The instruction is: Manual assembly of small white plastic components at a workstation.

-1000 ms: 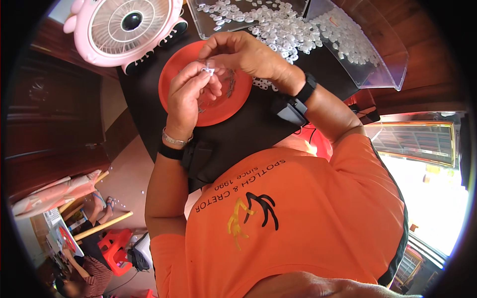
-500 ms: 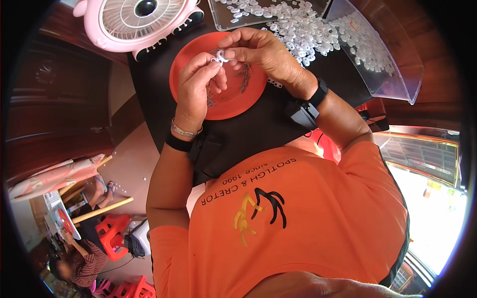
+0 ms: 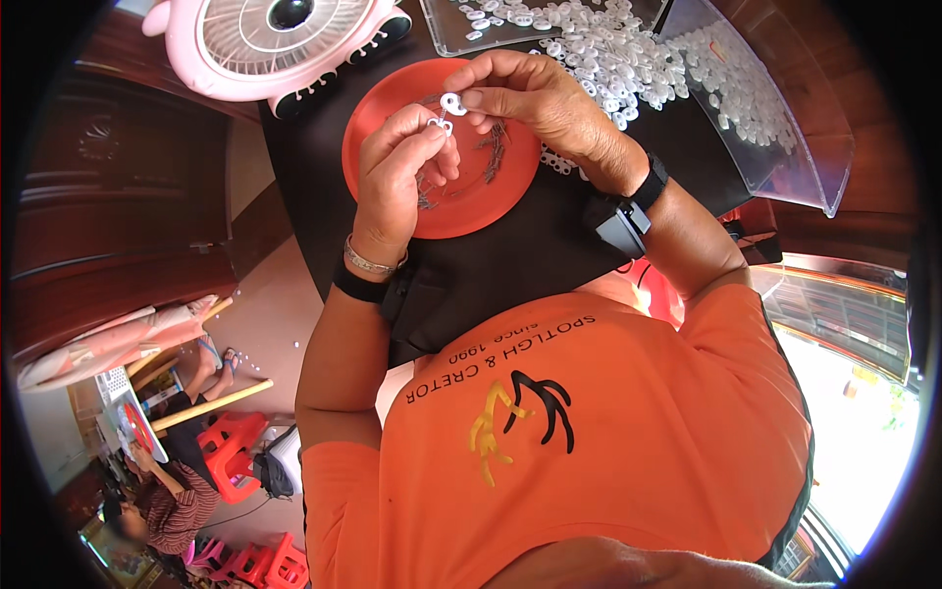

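Note:
Over an orange-red round plate (image 3: 471, 211), my two hands work close together. My left hand (image 3: 391, 177) pinches a small white plastic piece (image 3: 444, 127) between thumb and fingertips. A thin metal screw or pin (image 3: 442, 113) seems to stand up from it, too small to make out fully. Just above, my right hand (image 3: 549, 108) grips a small white oval piece with a hole (image 3: 451, 103) between thumb and forefinger. Thin grey metal pins or screws (image 3: 494, 157) lie in the plate, partly hidden behind my hands.
Many white oval plastic pieces (image 3: 618, 64) are heaped right of the plate, spilling from a clear plastic bin (image 3: 785, 128). A pink fan (image 3: 285, 83) stands at the far left of the black table (image 3: 491, 280). Another person (image 3: 177, 506) sits at lower left near red stools (image 3: 234, 456).
The white pieces, close together before, are now slightly apart, with the thin metal part showing between them. The right-hand piece has turned its holed face into view. The whole view has shifted slightly.

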Motion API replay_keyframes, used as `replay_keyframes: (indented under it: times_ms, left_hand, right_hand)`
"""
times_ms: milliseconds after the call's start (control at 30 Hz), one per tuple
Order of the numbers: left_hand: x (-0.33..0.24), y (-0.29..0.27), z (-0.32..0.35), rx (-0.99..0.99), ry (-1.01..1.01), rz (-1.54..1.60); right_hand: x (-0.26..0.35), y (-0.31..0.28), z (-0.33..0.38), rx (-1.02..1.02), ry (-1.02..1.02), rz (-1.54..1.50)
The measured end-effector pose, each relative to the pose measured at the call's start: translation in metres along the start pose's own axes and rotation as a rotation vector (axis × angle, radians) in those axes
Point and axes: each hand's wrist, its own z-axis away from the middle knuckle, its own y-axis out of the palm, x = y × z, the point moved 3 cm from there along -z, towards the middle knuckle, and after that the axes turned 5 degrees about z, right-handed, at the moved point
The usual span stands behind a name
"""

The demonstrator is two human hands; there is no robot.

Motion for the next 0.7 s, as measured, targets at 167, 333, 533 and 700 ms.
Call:
replay_keyframes:
  times_ms: [167, 333, 533, 700]
  left_hand:
    - [0.003, -0.001, -0.002, 0.032, 0.003, 0.031]
    - [0.005, -0.006, -0.004, 0.096, -0.029, 0.219]
    - [0.006, -0.002, -0.003, 0.153, -0.053, 0.338]
    - [0.003, 0.001, -0.002, 0.068, -0.074, 0.191]
  right_hand:
    - [-0.006, 0.008, 0.002, 0.062, -0.089, 0.179]
    - [0.001, 0.009, 0.003, 0.123, -0.128, 0.162]
    - [0.013, 0.013, 0.006, 0.216, -0.139, 0.096]
    - [0.002, -0.002, -0.001, 0.051, -0.032, 0.134]
